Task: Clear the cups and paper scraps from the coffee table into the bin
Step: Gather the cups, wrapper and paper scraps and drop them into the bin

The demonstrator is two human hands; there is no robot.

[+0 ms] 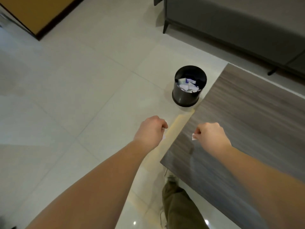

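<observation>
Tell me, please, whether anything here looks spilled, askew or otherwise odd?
Nothing stands out. The bin stands upright on the floor beside the coffee table, paper scraps inside it. Both hands, left and right, hold small white scraps.

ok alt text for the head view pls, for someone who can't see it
Two bare hands, left hand and right hand, each pinch a small paper scrap short of a black bin on the tiled floor. The bin, beside the wooden coffee table, already holds crumpled paper.
</observation>
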